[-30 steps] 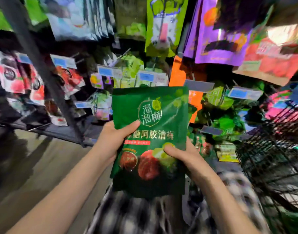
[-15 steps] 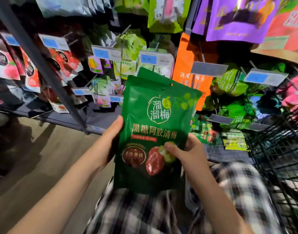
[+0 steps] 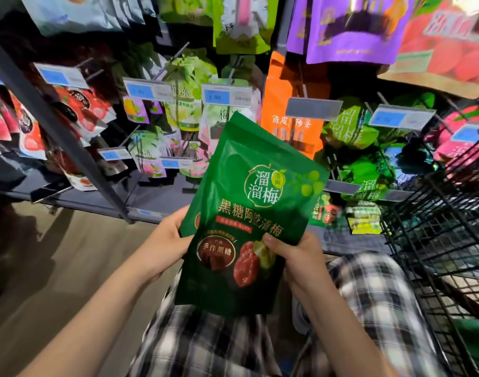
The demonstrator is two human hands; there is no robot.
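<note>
Pouches (image 3: 256, 170) are now fanning apart at frame centre: left hand (image 3: 166, 242) is gripping the rear pouch (image 3: 232, 126), right hand (image 3: 296, 258) pinching the front pouch (image 3: 249, 289), likely separating them.

Left grip (image 3: 165, 246) curls round the left edge of the green front pouch (image 3: 260, 191), right grip (image 3: 295, 257) pinches it low on the right, thumb on the print. Back pouch (image 3: 234, 123), same green, peeks out above. Orange pouch (image 3: 290, 104) hangs above both grips, wire basket (image 3: 436, 227) right of the right grip.
</note>
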